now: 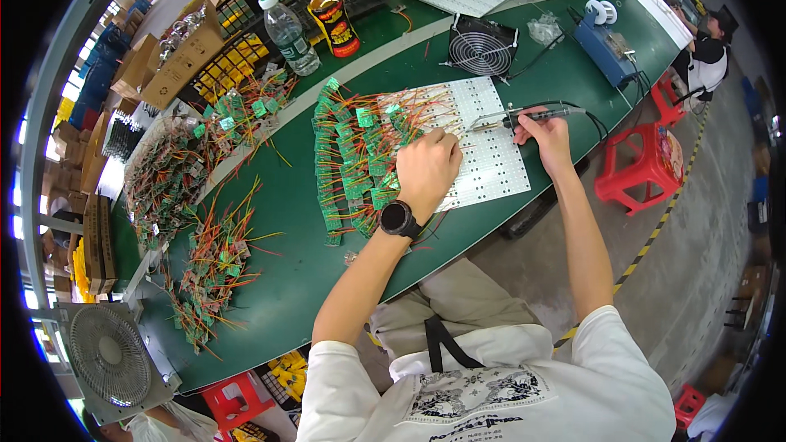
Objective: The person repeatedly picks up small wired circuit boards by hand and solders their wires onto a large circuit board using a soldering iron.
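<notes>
My right hand (545, 139) grips a soldering iron (553, 113) with a dark handle and a cable. Its thin tip reaches left over a white perforated panel (496, 177) lying flat on the green bench. My left hand (429, 165), with a black watch at the wrist, rests over the panel's left part, fingers curled together near the wire ends. What they pinch is hidden. Rows of small green circuit boards (350, 170) lie left of the panel, their red and yellow wires (416, 103) spreading across it.
Heaps of wired circuit boards (173, 170) cover the bench's left side. A clear bottle (290, 36) and a yellow-capped bottle (334, 21) stand behind. Beyond the panel are a black fan (481, 47) and a blue spool-topped device (604, 51). Red stools (640, 167) stand at right.
</notes>
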### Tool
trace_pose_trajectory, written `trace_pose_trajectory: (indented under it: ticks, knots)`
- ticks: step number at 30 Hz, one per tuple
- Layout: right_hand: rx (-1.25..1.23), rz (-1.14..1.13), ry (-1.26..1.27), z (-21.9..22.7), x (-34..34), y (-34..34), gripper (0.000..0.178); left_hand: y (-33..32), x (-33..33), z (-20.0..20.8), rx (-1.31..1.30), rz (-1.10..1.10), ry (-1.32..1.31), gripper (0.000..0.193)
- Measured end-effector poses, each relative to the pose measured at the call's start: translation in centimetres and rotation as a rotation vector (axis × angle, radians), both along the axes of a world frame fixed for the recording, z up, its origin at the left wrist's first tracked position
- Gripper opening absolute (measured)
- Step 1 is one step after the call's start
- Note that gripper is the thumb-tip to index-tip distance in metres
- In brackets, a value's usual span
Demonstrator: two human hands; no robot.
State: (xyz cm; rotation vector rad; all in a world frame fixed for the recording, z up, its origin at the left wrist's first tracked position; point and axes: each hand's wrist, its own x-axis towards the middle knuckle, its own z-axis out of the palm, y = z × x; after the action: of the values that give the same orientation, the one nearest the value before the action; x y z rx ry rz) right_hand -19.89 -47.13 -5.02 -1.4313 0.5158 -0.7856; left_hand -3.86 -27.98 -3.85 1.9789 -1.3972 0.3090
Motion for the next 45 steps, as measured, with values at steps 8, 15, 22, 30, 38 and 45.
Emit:
trace_pose_trajectory:
  ticks: [8,15,22,30,38,45]
  knots:
    - [-0.025,0.004,0.001,0.0,0.0,-0.2,0.018,-0.3,0.0,-0.1,0.03,0.014,0.004,0.006]
    - [-0.036,0.025,0.005,-0.3,-0.2,-0.4,0.018,-0.2,-0.1,0.0,0.042,0.0,0.016,0.008]
    - [-0.043,0.019,-0.004,-0.4,-0.1,-0.3,0.02,-0.1,0.0,-0.1,0.058,0.003,0.019,0.008]
    - [-0.031,-0.004,-0.013,-0.3,-0.1,-0.2,0.02,-0.1,-0.1,-0.1,0.022,0.009,-0.007,0.008]
    - [-0.019,-0.044,-0.025,-0.3,-0.1,-0.3,0.02,-0.3,0.0,-0.2,0.042,0.019,-0.012,0.007]
    - [0.041,-0.065,-0.051,-0.8,-0.1,-1.0,0.023,-0.1,0.5,1.3,0.046,-0.215,-0.025,0.013]
